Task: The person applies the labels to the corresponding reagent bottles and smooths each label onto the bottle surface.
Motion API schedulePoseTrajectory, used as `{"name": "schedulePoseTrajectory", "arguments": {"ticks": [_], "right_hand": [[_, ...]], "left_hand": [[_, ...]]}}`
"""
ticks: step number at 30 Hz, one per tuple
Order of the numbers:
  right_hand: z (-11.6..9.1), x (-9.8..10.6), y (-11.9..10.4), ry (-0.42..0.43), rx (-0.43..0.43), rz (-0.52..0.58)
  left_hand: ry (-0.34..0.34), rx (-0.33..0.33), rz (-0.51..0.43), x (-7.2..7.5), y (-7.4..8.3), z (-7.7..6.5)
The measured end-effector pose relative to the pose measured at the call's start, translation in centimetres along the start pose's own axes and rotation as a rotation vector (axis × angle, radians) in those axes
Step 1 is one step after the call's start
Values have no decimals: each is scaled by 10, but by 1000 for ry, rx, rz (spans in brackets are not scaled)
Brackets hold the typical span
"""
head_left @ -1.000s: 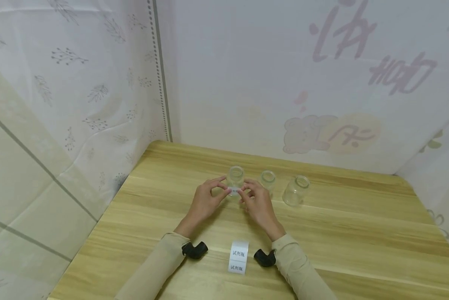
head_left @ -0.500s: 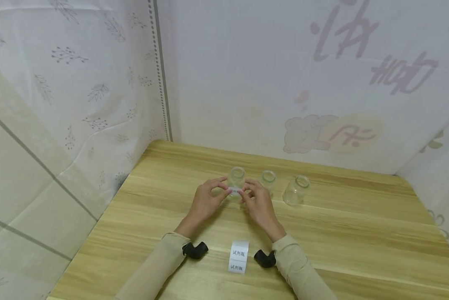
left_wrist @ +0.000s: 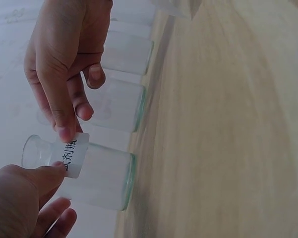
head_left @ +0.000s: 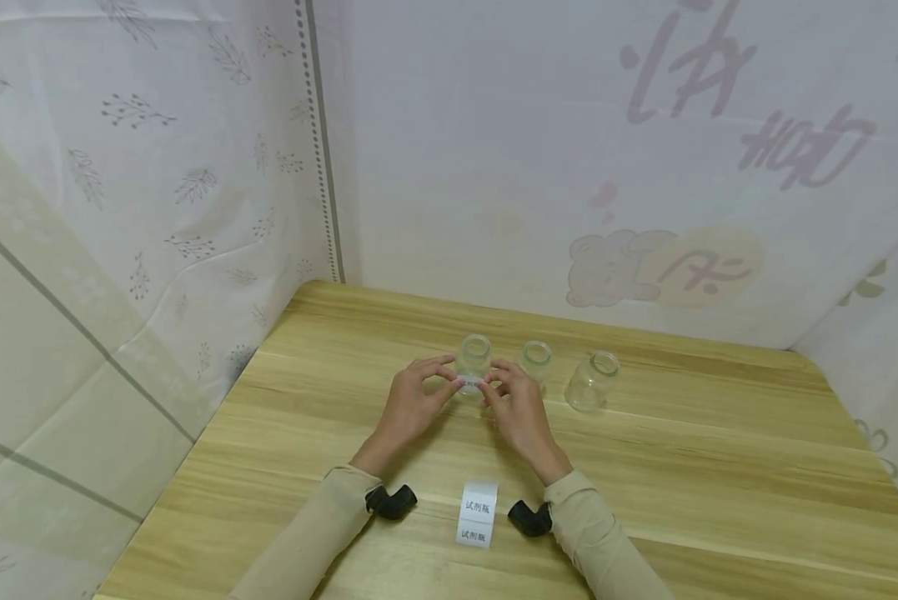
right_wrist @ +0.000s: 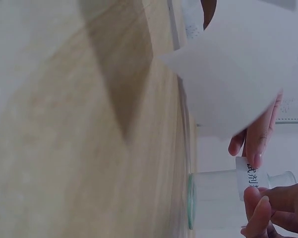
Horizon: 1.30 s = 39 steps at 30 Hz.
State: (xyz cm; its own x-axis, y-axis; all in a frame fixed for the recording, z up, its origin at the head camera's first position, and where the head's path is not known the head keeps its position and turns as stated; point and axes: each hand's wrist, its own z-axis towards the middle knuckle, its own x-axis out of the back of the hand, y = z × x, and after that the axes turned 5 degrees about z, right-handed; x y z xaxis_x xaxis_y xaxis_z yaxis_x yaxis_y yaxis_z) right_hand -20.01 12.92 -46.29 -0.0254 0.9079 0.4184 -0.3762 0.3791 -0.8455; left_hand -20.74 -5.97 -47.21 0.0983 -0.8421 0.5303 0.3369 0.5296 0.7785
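Observation:
A small white label [head_left: 469, 384] with printed black characters spans the front of a clear glass jar [head_left: 475, 357]. My left hand [head_left: 413, 400] pinches the label's left end, and my right hand [head_left: 522, 410] pinches its right end. In the left wrist view the label [left_wrist: 75, 156] lies across the jar's [left_wrist: 106, 173] upper body near its neck, with a thumb at each end. The right wrist view has the label [right_wrist: 247, 179] against the upright jar [right_wrist: 215, 193]. Whether it is stuck down cannot be told.
Two more open glass jars stand to the right, the middle jar [head_left: 536, 357] and the far jar [head_left: 591, 385]. A strip of printed labels [head_left: 477, 515] lies between my forearms. Black curved pieces sit at each cuff, left piece [head_left: 392, 502] and right piece [head_left: 529, 517].
The jar between my hands has shifted very slightly right and toward me. Both hands keep their pinch on the label, almost still.

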Motion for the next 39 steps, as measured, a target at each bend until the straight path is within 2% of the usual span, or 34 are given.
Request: {"name": "schedulePoseTrajectory", "arguments": {"ticks": [14, 21, 32, 39], "right_hand": [[-1, -1, 0, 8, 25, -39], [-2, -1, 0, 14, 23, -48], [-3, -2, -3, 23, 6, -62], [-3, -2, -3, 32, 11, -78]], "left_hand": [[13, -5, 29, -2, -1, 0], [28, -44, 55, -2, 0, -1], [47, -63, 80, -3, -1, -1], [41, -35, 91, -5, -2, -1]]}}
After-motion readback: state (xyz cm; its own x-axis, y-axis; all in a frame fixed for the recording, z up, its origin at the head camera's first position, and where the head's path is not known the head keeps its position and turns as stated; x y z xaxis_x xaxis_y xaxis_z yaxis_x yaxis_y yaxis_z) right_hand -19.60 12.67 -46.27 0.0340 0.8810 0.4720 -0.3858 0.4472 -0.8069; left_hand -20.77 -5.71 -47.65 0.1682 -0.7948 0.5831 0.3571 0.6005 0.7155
